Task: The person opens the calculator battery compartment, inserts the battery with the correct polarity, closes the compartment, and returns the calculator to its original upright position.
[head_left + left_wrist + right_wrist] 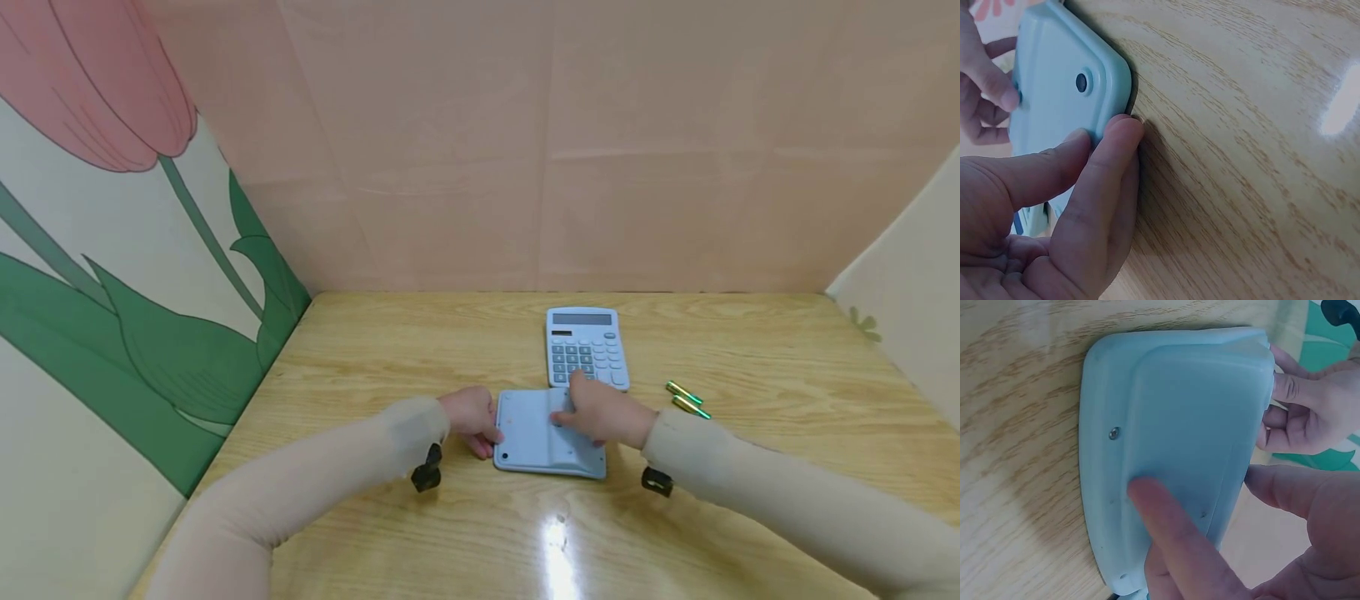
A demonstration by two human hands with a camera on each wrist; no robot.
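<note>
Wood-grain tabletop [375, 350]: left hand [471, 417] pinches overturned calculator [525, 429] at nine o'clock; right hand [606, 408], fingers spread, touches back. Face-up calculator [583, 320], one o'clock; batteries [684, 392], three.

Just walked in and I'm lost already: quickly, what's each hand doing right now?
Left hand: holding the edge of the face-down calculator between thumb and fingers.
Right hand: open, thumb and fingers spread, touching that calculator's back.

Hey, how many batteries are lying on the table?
2: one battery lies beyond the right sleeve, the second battery beside it, nearer the sleeve. Others could be hidden beneath the sleeve.
</note>
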